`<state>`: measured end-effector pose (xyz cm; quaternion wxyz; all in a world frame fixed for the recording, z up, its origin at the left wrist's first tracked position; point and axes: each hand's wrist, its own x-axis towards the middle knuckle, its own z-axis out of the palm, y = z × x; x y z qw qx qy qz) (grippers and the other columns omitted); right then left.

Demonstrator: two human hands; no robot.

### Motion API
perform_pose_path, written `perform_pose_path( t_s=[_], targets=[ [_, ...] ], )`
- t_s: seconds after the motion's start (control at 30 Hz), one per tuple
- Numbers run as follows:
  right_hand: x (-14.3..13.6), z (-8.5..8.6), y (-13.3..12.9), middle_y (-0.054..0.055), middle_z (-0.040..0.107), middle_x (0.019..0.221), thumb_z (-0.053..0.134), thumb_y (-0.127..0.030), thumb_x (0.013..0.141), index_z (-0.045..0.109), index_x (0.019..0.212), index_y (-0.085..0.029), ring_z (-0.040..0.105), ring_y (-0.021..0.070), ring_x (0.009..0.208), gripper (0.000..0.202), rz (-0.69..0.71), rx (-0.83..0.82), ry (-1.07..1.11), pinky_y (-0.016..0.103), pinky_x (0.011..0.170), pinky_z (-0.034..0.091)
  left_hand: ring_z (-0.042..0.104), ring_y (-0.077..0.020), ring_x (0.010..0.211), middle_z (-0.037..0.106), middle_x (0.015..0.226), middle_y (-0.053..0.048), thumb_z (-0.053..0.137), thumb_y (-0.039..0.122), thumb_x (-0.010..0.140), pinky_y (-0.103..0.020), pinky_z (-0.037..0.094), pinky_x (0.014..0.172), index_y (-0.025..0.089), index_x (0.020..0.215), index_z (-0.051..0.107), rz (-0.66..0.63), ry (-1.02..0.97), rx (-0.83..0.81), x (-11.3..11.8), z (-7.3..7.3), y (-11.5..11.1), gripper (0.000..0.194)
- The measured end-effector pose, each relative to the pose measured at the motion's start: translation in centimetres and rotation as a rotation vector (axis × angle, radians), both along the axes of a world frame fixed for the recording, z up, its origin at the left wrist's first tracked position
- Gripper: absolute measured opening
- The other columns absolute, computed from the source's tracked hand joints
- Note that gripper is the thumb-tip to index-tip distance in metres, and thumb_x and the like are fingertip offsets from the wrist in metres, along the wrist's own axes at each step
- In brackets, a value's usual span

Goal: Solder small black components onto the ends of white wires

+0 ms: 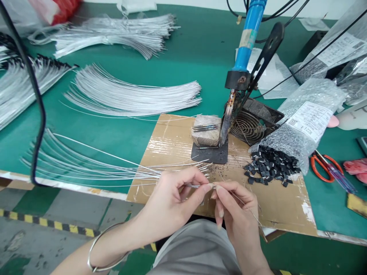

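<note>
My left hand (174, 198) is closed in a pinch on a thin white wire, with a short length showing between the fingers. Fingertip to fingertip with it, my right hand (237, 210) is also pinched; a fine silvery wire (252, 214) runs out across its fingers. What lies exactly between the tips is too small to make out. Beside my left hand, loose white wires (114, 170) spread over the cardboard and mat. Just beyond the hands, a blue-handled soldering iron (229, 110) is held tip-down above a dark metal plate (212, 154), next to a pale block (205, 131).
Small black connectors (271, 166) are heaped on the cardboard (275, 206), by a bubble-wrap bag (308, 114). Orange-handled scissors (318, 170) lie at right. A small fan (249, 126) stands behind the iron. White wire bundles (134, 95) cover the left; a black cable (37, 95) hangs there.
</note>
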<state>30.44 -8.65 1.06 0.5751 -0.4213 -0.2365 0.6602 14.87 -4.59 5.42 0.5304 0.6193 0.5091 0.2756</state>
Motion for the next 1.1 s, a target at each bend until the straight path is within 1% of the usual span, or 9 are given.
perform_pose_path(
  t_s=[0.17,0.27,0.37,0.47,0.63,0.8,0.97,1.03,1.1],
  targets=[
    [0.4,0.2,0.2,-0.002,0.072,0.069,0.080,-0.031,0.085,0.082,0.084,-0.025,0.052,0.0015,0.037,0.007,0.042,-0.029,0.087,0.008,0.034,0.045,0.041,-0.0100,0.053,0.059,0.064,0.002,0.059,0.030,0.093,-0.023,0.030,0.046,0.017,0.080,0.066,-0.009,-0.010,-0.013,0.1,0.3,0.0,0.020],
    [0.6,0.6,0.4,-0.002,0.071,0.066,0.082,-0.032,0.082,0.082,0.080,-0.023,0.050,0.0021,0.036,0.009,0.081,-0.065,0.134,0.009,0.032,0.044,0.039,-0.0089,0.052,0.056,0.061,0.003,0.060,0.029,0.092,-0.022,0.029,0.045,0.017,0.076,0.065,-0.021,-0.033,-0.025,0.1,0.7,0.3,0.021],
    [0.6,1.3,0.5,-0.001,0.070,0.064,0.085,-0.034,0.076,0.081,0.075,-0.020,0.048,0.0023,0.036,0.014,0.062,-0.139,0.136,0.010,0.031,0.043,0.037,-0.0078,0.051,0.054,0.059,0.004,0.061,0.025,0.091,-0.020,0.029,0.044,0.016,0.075,0.066,-0.019,-0.068,-0.035,0.2,1.0,0.4,0.020],
    [0.4,1.8,0.5,-0.002,0.068,0.061,0.087,-0.034,0.074,0.081,0.075,-0.020,0.046,0.0016,0.036,0.014,0.037,-0.183,0.138,0.009,0.032,0.042,0.038,-0.0078,0.052,0.054,0.060,0.003,0.061,0.026,0.092,-0.020,0.030,0.045,0.015,0.075,0.066,-0.009,-0.088,-0.054,0.4,0.9,0.5,0.020],
    [0.4,1.0,0.4,-0.001,0.071,0.069,0.082,-0.035,0.080,0.082,0.080,-0.022,0.047,0.0017,0.036,0.014,0.065,-0.133,0.150,0.010,0.032,0.044,0.038,-0.0084,0.051,0.058,0.062,0.001,0.060,0.027,0.091,-0.021,0.029,0.045,0.015,0.075,0.065,0.031,-0.086,-0.054,0.6,0.6,0.4,0.021],
    [0.6,0.1,0.4,-0.002,0.073,0.069,0.078,-0.033,0.087,0.082,0.083,-0.023,0.048,0.0009,0.035,0.011,0.097,-0.074,0.164,0.008,0.033,0.044,0.038,-0.0083,0.050,0.059,0.061,0.001,0.060,0.027,0.091,-0.021,0.029,0.044,0.015,0.074,0.065,0.067,-0.057,0.022,0.8,0.5,0.0,0.020],
    [0.4,0.2,0.4,-0.001,0.073,0.070,0.078,-0.033,0.086,0.082,0.082,-0.022,0.049,0.0017,0.036,0.012,0.060,-0.082,0.138,0.008,0.032,0.044,0.032,-0.0074,0.047,0.058,0.057,0.002,0.060,0.024,0.092,-0.022,0.024,0.042,0.016,0.076,0.068,0.100,-0.013,0.124,1.1,-0.2,-0.6,0.020],
    [0.3,0.2,0.4,0.000,0.073,0.069,0.079,-0.034,0.084,0.082,0.083,-0.022,0.049,0.0024,0.037,0.013,0.041,-0.081,0.129,0.008,0.031,0.044,0.035,-0.0077,0.047,0.059,0.057,0.002,0.060,0.026,0.093,-0.023,0.025,0.042,0.016,0.078,0.068,0.112,-0.013,0.150,1.2,-0.6,-0.7,0.020],
    [0.1,0.2,0.4,0.000,0.073,0.069,0.080,-0.035,0.083,0.082,0.083,-0.022,0.050,0.0030,0.038,0.013,0.023,-0.081,0.123,0.009,0.030,0.044,0.041,-0.0085,0.048,0.063,0.060,0.000,0.060,0.026,0.094,-0.023,0.029,0.043,0.016,0.078,0.068,0.125,-0.021,0.157,1.3,-0.8,-0.8,0.021]
  ],
)
